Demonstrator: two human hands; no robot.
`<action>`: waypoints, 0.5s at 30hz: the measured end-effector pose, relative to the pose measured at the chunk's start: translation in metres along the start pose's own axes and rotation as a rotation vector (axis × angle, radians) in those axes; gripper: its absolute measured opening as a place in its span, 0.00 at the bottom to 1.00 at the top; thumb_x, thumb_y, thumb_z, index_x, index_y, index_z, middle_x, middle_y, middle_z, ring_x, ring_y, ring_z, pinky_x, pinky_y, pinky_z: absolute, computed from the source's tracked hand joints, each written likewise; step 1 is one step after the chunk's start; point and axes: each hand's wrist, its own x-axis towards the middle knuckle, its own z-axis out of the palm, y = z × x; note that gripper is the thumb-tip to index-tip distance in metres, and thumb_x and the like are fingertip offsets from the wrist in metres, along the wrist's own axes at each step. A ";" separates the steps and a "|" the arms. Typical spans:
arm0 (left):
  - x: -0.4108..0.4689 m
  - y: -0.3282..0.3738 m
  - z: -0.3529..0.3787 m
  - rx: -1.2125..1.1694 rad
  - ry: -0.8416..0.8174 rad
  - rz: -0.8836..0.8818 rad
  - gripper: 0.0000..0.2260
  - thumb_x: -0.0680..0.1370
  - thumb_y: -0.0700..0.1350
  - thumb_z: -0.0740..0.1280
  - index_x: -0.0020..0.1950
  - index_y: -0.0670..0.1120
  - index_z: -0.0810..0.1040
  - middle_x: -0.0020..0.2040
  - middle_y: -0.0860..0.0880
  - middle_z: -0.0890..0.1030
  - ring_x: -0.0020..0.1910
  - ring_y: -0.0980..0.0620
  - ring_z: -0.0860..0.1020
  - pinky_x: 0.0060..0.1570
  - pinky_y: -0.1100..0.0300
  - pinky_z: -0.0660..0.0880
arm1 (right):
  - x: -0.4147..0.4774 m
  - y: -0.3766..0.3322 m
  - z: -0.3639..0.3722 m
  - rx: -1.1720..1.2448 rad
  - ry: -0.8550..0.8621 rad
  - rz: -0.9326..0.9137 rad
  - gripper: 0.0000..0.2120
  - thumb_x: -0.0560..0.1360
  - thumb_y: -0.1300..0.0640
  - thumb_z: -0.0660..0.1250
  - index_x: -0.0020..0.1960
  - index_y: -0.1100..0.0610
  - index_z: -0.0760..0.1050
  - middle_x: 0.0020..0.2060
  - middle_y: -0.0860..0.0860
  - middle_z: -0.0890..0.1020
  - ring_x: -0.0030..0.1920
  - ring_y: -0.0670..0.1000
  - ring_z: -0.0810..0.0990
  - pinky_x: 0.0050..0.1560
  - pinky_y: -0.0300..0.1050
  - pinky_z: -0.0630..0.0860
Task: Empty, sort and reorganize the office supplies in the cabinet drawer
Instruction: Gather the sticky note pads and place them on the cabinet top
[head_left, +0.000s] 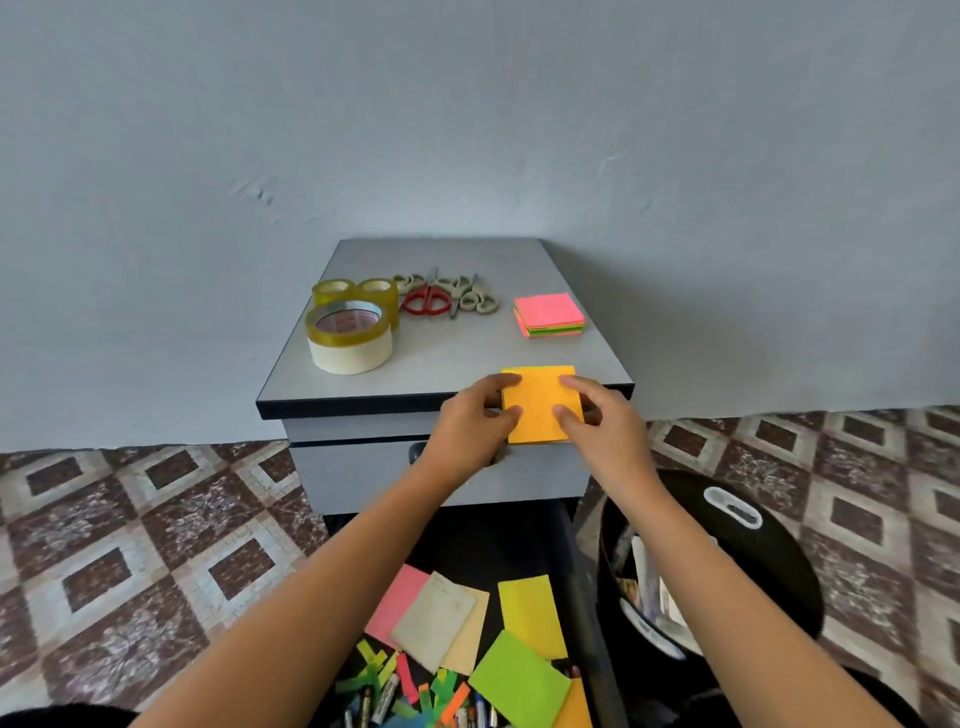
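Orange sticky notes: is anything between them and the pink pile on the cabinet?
Nothing visible. Both the left hand and right hand hold the square orange sticky-note pad, and only bare grey cabinet top lies between it and the pink-topped sticky-note stack.

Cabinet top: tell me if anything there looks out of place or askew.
Nothing spilled or damaged. The scissors lie in a crossed heap rather than side by side, and the pink-topped note stack is slightly fanned. The orange pad, held by the left hand and right hand, juts past the front edge of the cabinet top.
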 end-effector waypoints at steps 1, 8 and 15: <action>0.009 0.006 0.000 0.033 0.014 0.015 0.16 0.78 0.41 0.64 0.65 0.49 0.73 0.44 0.51 0.74 0.37 0.53 0.76 0.39 0.62 0.77 | 0.009 -0.004 -0.003 -0.014 0.007 -0.004 0.17 0.77 0.57 0.66 0.65 0.51 0.74 0.58 0.55 0.75 0.51 0.50 0.74 0.52 0.39 0.69; 0.074 0.034 0.000 0.141 0.047 0.049 0.17 0.78 0.41 0.63 0.67 0.49 0.72 0.52 0.45 0.76 0.41 0.48 0.75 0.40 0.62 0.71 | 0.074 -0.023 -0.017 -0.039 0.038 -0.016 0.17 0.77 0.58 0.65 0.66 0.53 0.74 0.64 0.52 0.76 0.61 0.51 0.74 0.52 0.36 0.66; 0.129 0.041 0.009 0.211 0.091 0.010 0.17 0.77 0.39 0.62 0.66 0.43 0.73 0.56 0.41 0.77 0.42 0.46 0.76 0.43 0.60 0.72 | 0.134 -0.023 -0.015 -0.147 0.015 0.030 0.18 0.77 0.57 0.64 0.67 0.54 0.73 0.64 0.55 0.76 0.61 0.53 0.75 0.53 0.36 0.66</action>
